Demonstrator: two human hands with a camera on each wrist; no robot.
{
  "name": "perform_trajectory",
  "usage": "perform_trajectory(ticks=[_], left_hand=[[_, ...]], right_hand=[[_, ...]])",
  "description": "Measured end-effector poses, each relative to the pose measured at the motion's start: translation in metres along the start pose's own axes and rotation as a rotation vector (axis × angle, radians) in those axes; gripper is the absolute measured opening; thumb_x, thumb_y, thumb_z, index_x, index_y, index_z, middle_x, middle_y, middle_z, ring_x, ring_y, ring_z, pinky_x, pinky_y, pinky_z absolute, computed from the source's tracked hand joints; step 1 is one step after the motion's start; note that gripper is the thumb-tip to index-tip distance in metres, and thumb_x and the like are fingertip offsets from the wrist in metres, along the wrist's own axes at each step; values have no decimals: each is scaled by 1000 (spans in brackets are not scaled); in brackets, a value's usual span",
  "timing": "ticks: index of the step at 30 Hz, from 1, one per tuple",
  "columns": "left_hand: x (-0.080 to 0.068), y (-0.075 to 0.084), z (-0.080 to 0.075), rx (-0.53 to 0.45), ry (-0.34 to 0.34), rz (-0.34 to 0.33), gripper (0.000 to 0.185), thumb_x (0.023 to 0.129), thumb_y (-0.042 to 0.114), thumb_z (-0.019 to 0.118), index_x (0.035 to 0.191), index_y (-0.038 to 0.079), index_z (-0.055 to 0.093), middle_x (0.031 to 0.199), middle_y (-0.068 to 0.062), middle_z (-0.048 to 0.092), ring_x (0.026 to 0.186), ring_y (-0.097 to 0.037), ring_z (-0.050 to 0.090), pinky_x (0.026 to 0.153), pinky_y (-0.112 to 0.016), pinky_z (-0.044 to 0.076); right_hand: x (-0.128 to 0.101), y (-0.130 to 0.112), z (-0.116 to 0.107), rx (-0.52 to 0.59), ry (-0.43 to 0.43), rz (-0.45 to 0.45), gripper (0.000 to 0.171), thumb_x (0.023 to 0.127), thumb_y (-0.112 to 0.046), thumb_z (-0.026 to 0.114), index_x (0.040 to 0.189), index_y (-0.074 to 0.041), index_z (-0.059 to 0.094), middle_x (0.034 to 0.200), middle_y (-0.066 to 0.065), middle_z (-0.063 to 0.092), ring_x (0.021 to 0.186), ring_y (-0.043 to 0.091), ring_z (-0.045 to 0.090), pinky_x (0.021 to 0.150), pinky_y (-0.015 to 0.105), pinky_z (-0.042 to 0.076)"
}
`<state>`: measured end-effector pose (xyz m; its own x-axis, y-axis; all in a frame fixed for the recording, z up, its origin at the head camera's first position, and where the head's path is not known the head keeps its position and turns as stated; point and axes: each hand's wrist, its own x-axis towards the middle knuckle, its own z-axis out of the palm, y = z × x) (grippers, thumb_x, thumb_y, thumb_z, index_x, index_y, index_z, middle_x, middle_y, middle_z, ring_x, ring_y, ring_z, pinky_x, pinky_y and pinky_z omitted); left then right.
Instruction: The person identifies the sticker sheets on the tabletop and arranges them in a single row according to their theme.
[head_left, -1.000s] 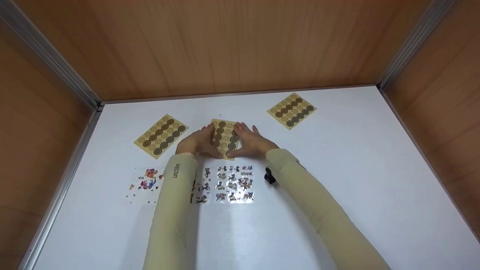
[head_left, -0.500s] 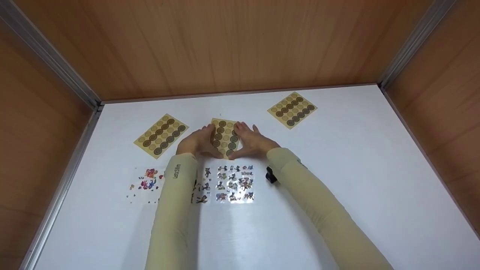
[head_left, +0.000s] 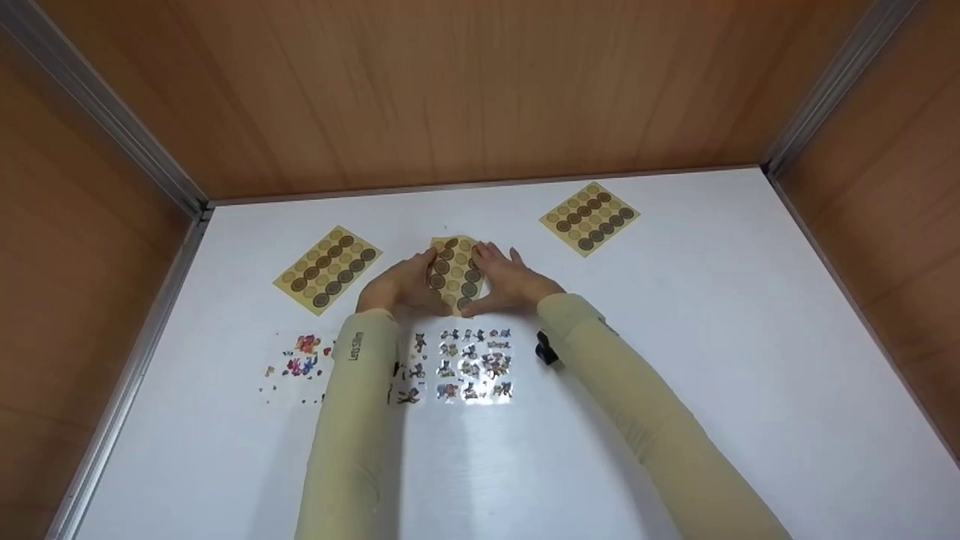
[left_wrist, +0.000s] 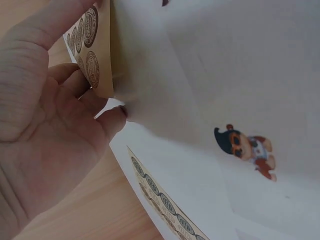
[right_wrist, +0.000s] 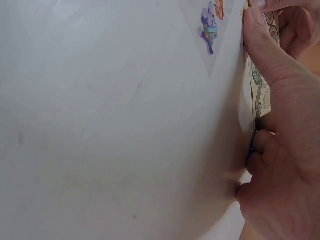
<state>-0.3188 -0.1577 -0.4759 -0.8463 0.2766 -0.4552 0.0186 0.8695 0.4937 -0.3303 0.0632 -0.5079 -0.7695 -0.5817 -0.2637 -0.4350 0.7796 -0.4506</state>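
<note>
A tan sheet of round stickers point(head_left: 456, 276), in rows of dark and pale circles, is between my two hands at the middle back of the table. My left hand point(head_left: 401, 285) grips its left side, thumb at the near edge and fingers farther back. On the other side my right hand point(head_left: 514, 283) holds the right edge, thumb near the front corner. In the left wrist view the sheet point(left_wrist: 92, 62) bows and stands up off the tabletop. The right wrist view has the sheet point(right_wrist: 261, 95) edge-on, partly hidden by the fingers.
Similar sheets lie behind left point(head_left: 328, 270) and behind right point(head_left: 590, 219). Nearer are clear sheets of cartoon stickers point(head_left: 475, 366), another cartoon sticker sheet point(head_left: 304, 365) partly under the left forearm, and a black object point(head_left: 546, 349) beside the right wrist. Wooden walls point(head_left: 480, 97) enclose the table.
The held sticker sheet has gone from nearly flat to bowed, its far edge now curved. Both hands keep their grip at its sides; the whole view has shifted slightly.
</note>
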Motion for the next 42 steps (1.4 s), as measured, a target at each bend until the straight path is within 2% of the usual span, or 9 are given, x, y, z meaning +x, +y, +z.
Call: perform_trajectory(ticks=[4,8,13,17,23,27,30,37,42], left_hand=[[-2,-3,1,-19,0,16,118,77,37,88,164,13,11,165,-17,23,151,-35,22,123,-48,19],[-1,-2,0,-84,10,31,114,81,36,86,164,10,12,164,-17,26,150,-35,25,123,-47,20],[-2,4,3,-171,-7,9,103,90,42,74,163,6,12,165,-18,23,151,-35,22,123,-48,19],[-3,6,4,-212,13,-7,91,96,44,64,162,3,16,164,-20,24,151,-36,21,123,-48,18],[-1,9,1,-403,56,-33,80,101,38,58,161,1,19,159,-20,34,139,-32,40,120,-44,27],[0,6,-1,-511,115,-68,80,102,34,58,162,3,16,160,-18,32,141,-31,36,121,-45,24],[1,5,-3,-556,173,-94,82,100,29,62,162,3,15,161,-19,31,139,-31,38,120,-45,27],[7,9,-3,-670,361,-127,76,91,10,73,154,-7,33,142,-23,54,125,-30,56,110,-39,44],[8,9,-3,-754,427,-161,69,88,4,75,149,-5,44,130,-20,63,115,-27,62,104,-36,49]], right_hand=[[0,-2,2,6,-12,-13,126,80,-68,73,162,-3,5,168,16,-4,155,26,-7,123,47,-6],[1,-3,1,6,9,-23,124,80,-67,74,162,-3,7,168,16,-2,155,27,-5,123,48,-5],[1,-2,2,-9,-4,-3,123,80,-68,74,162,-5,9,168,15,-3,155,26,-6,123,47,-6],[0,-2,3,-2,-13,-15,122,80,-68,73,162,-5,10,168,15,-3,155,27,-6,123,48,-6],[-2,-1,2,-2,3,-17,119,82,-67,72,162,-3,11,168,16,-1,155,27,-6,123,49,-5],[-2,-1,1,2,6,-24,119,82,-66,73,162,-2,10,168,17,-2,155,28,-6,123,49,-6],[-1,0,1,5,6,-34,121,82,-67,73,162,-2,10,168,17,-2,155,29,-6,123,49,-6],[0,2,1,-11,-2,-31,123,80,-68,73,162,-3,9,168,18,-2,154,29,-5,123,50,-5],[0,3,0,-26,-3,-34,123,80,-70,72,162,-3,9,168,18,-2,154,30,-5,123,50,-5]])
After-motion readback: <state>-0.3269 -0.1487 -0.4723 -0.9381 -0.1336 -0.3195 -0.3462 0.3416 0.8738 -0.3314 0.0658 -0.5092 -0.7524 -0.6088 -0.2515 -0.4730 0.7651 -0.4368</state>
